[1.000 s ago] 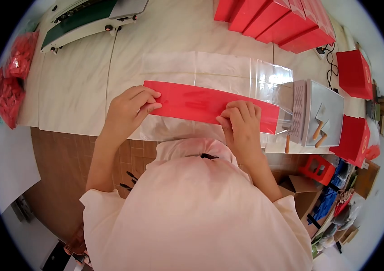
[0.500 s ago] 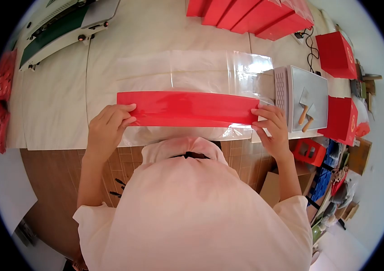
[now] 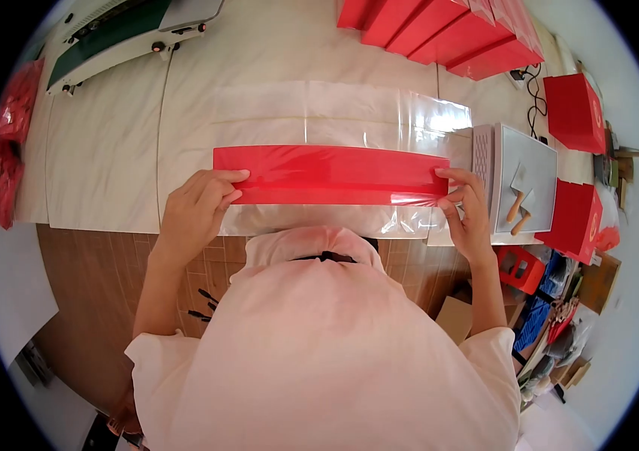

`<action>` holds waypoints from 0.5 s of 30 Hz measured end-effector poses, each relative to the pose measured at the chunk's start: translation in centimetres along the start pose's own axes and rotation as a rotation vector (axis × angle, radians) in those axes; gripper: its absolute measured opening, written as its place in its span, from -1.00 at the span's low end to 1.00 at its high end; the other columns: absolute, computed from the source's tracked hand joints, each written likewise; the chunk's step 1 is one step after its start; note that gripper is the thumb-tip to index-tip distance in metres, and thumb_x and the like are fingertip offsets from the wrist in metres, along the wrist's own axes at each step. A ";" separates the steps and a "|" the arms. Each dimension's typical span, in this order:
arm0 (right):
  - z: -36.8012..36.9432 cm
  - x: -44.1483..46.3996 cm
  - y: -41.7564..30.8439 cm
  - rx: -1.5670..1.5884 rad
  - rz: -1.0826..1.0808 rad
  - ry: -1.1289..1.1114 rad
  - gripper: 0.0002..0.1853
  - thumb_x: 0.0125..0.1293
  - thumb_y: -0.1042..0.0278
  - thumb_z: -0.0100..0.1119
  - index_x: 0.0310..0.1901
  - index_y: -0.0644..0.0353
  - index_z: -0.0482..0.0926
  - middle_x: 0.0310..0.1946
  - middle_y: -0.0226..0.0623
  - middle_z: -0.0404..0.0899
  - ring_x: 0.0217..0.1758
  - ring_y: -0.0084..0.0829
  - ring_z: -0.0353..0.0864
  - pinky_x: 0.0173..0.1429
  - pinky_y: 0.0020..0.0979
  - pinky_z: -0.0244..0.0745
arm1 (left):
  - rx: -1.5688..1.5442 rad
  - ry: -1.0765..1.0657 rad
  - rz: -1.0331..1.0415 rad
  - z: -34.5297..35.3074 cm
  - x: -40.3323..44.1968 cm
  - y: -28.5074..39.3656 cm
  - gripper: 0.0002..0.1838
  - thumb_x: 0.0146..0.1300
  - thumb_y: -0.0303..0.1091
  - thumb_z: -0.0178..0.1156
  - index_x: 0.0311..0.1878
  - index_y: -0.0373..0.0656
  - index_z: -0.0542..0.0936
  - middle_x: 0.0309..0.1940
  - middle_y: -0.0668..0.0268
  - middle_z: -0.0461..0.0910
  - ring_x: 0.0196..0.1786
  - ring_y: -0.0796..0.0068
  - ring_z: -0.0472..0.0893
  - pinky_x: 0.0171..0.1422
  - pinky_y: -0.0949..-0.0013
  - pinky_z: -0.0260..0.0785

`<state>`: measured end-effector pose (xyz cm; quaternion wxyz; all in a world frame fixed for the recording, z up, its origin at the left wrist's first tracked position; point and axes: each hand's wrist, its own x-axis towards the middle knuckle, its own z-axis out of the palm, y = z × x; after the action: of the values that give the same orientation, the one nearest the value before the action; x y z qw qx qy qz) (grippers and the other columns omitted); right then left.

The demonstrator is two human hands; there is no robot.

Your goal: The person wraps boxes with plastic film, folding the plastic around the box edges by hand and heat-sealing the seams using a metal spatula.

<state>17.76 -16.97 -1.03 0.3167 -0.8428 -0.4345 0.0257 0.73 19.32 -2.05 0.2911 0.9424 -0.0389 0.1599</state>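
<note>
A long red box [image 3: 334, 174] lies lengthwise before me, on or inside a sheet of clear plastic film [image 3: 357, 113] that spreads out behind it. My left hand [image 3: 200, 204] grips its left end, thumb at the near edge and fingers bent over the top. At the opposite end, my right hand [image 3: 465, 210] pinches the near right corner with thumb and fingers. Some shiny film also shows along the box's near edge. Whether the film fully wraps the box I cannot tell.
Several red boxes [image 3: 447, 34] stand at the back of the table [image 3: 101, 165]. To the right, a white tray-like board [image 3: 530, 161] carries two wooden-handled scrapers [image 3: 517, 207]. A green-and-white machine [image 3: 120, 45] sits back left. Red bags [image 3: 7, 169] hang at the far left.
The view has turned slightly, so the table and its things appear shifted right. Both hands keep their hold at the ends of the red box, whose near edge looks slightly more raised.
</note>
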 end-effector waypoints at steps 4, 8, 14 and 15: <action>0.8 0.3 0.8 0.172 0.149 0.033 -0.84 0.25 0.53 0.25 -0.35 0.24 0.42 0.01 -0.19 0.51 0.01 -0.22 0.50 0.09 -0.32 0.41 | 0.015 0.021 -0.033 0.1 0.6 0.2 -0.84 0.16 -0.58 0.27 -0.40 -0.23 0.46 -0.22 0.27 0.68 -0.34 0.39 0.59 -0.40 0.42 0.41; 1.3 0.6 1.4 0.200 0.168 0.069 -0.82 0.28 0.48 0.25 -0.35 0.24 0.41 -0.07 -0.19 0.50 -0.01 -0.25 0.49 0.07 -0.34 0.41 | -0.008 0.107 -0.114 0.7 0.6 0.3 -0.82 0.10 -0.58 0.33 -0.45 -0.22 0.48 -0.26 0.28 0.64 -0.34 0.41 0.58 -0.40 0.43 0.39; 1.7 0.6 1.4 0.191 0.177 0.089 -0.80 0.28 0.47 0.27 -0.36 0.23 0.39 -0.13 -0.22 0.48 -0.04 -0.27 0.48 0.05 -0.37 0.39 | -0.031 0.135 -0.185 1.0 0.8 0.7 -0.80 0.05 -0.59 0.36 -0.46 -0.23 0.47 -0.30 0.27 0.61 -0.28 0.36 0.59 -0.29 0.38 0.43; 1.7 0.6 1.3 0.191 0.177 0.088 -0.80 0.28 0.47 0.27 -0.36 0.23 0.39 -0.13 -0.22 0.48 -0.04 -0.27 0.48 0.05 -0.37 0.39 | -0.040 0.142 -0.204 1.0 0.8 0.7 -0.80 0.05 -0.59 0.36 -0.46 -0.23 0.47 -0.30 0.26 0.61 -0.27 0.35 0.60 -0.27 0.37 0.44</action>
<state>18.58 -16.22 -2.96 0.4104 -0.8443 -0.3397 0.0579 1.65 18.18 -2.16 0.3268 0.9217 0.0748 0.1950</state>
